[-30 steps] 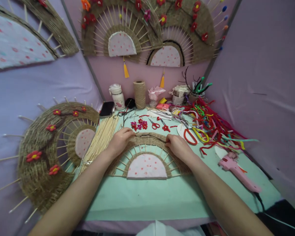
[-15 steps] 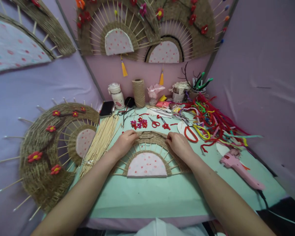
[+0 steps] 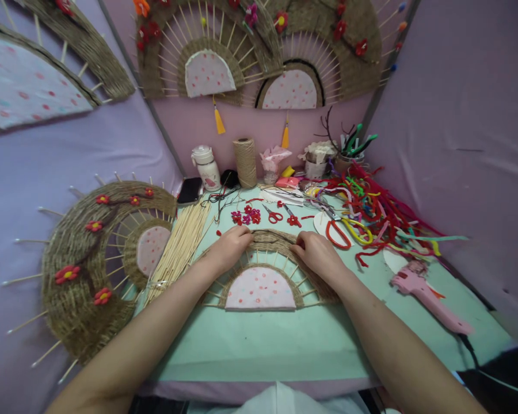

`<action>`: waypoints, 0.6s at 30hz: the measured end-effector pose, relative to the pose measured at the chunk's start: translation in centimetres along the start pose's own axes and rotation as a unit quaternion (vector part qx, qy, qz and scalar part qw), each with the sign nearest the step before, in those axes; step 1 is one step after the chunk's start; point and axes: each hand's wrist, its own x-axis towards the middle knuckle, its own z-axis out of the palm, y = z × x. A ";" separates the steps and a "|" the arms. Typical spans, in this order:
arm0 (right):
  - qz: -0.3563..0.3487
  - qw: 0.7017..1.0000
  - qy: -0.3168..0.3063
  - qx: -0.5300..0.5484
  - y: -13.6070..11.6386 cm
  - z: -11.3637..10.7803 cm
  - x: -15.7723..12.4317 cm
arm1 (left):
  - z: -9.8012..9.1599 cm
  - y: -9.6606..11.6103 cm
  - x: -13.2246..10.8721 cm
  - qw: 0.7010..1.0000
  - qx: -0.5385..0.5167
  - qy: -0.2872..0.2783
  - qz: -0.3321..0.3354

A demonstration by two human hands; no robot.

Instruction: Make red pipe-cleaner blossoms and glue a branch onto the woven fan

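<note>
A half-round woven fan (image 3: 267,240) of jute twine over wooden sticks lies flat on the mint-green table (image 3: 259,345). Its centre is a pink dotted half-disc (image 3: 260,289). My left hand (image 3: 231,246) rests on the fan's upper left rim, fingers curled and pinching the twine weave. On the upper right rim my right hand (image 3: 317,253) does the same, fingers bent onto the woven band. The two hands sit about a hand's width apart.
A bundle of wooden sticks (image 3: 179,250) lies left of the fan, beside a finished fan with red flowers (image 3: 90,264). Red scissors (image 3: 273,215), small red flowers (image 3: 246,216), a twine spool (image 3: 245,163), pipe cleaners (image 3: 371,213) and a pink glue gun (image 3: 427,296) crowd the back and right.
Both hands have slid inward along the fan's top rim, the left one moving right the most. The view shifted slightly.
</note>
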 end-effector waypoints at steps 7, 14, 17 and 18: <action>0.004 1.000 0.018 0.010 0.6 -0.1 0.1 | 0.7 1.2 1.4 0.996 0.003 -0.059 -0.060; 0.011 1.000 0.018 0.015 0.6 -0.3 0.0 | 0.4 2.1 1.1 0.994 0.034 -0.073 -0.072; 0.007 1.000 0.018 0.013 0.6 -0.2 0.0 | 0.5 2.0 0.9 0.993 0.039 -0.071 -0.082; 0.006 1.000 0.017 0.013 0.6 -0.2 0.0 | 0.6 2.0 0.9 0.993 0.035 -0.068 -0.084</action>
